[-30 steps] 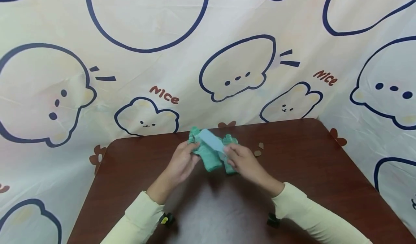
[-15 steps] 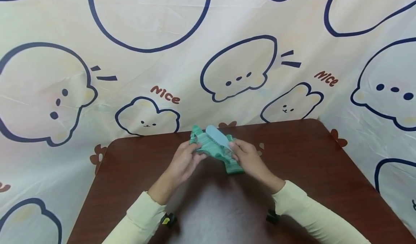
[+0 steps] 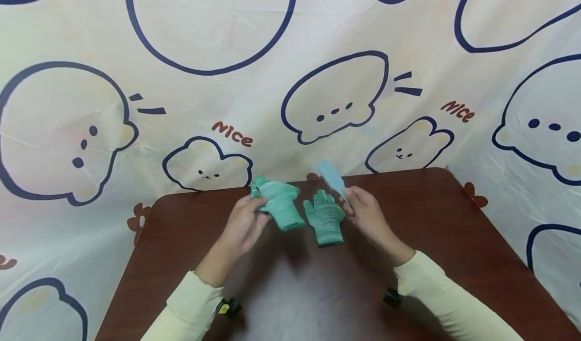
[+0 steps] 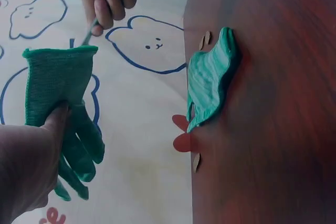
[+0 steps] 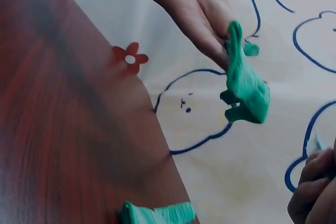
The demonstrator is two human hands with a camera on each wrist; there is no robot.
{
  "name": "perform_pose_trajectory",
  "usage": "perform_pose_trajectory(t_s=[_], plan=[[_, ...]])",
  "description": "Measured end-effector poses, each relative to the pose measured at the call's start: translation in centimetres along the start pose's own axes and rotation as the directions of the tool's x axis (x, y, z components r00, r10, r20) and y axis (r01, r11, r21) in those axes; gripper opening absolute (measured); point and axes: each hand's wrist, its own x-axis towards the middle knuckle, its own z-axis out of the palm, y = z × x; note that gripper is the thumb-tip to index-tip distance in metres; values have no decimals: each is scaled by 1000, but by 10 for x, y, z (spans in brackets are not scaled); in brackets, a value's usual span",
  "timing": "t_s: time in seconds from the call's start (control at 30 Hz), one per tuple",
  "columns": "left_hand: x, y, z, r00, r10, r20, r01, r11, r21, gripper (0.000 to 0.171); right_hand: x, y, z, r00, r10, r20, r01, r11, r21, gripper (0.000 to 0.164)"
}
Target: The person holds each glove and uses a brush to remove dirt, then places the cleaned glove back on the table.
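Observation:
My left hand (image 3: 245, 223) pinches a green knit glove (image 3: 282, 205) above the table, its fingers hanging down in the left wrist view. My right hand (image 3: 366, 215) grips the handle of a light blue brush (image 3: 332, 177), raised to the right of that glove, with bristles along one side. A second green knit glove (image 3: 328, 219) lies on the table between the hands, its fingers toward the far edge. In the right wrist view the brush is mostly hidden by my right hand (image 5: 317, 187).
The brown table (image 3: 290, 290) has its far edge against a white cloth (image 3: 254, 104) printed with cartoon animals. Several small beige pieces (image 4: 196, 162) lie near the table edge in the left wrist view. Black bands (image 3: 229, 307) sit at both wrists.
The brush has moved right and up, away from the held glove. My left hand has shifted left with its glove, so the second glove on the table shows fully.

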Motion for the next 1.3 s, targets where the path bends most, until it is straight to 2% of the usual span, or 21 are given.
perform_pose_trajectory(t_s=[0.17,0.33,0.47,0.6,0.77,0.87,0.97,1.1,1.3], plan=[[4,-1,4,999,-4,35,4,1000,6,48,-10,-9,18,991,-8,136,9,1000,-8,42],[7,-7,16,997,-35,68,32,999,42,44,-18,-13,39,973,-16,231,43,993,-110,42],[6,-6,20,998,-35,53,33,999,37,45,-16,-14,43,980,-24,197,68,973,-220,39],[4,-4,18,997,-59,39,59,998,0,48,-11,-14,36,990,-20,138,54,967,-248,37],[3,-3,16,996,-68,65,69,998,-15,50,-7,-11,23,997,-15,77,33,971,-237,42],[1,0,14,999,-37,38,37,999,-5,50,-3,-9,13,1000,-13,8,14,982,-190,42],[1,4,10,1000,-7,1,7,1000,8,50,2,-7,0,1000,9,-18,-11,995,-97,41],[2,3,5,1000,11,-17,-11,1000,21,49,0,-9,-3,999,24,48,-23,1000,-19,40],[5,-10,16,999,-22,25,22,1000,10,45,-12,-14,23,984,10,178,8,995,-98,40]])
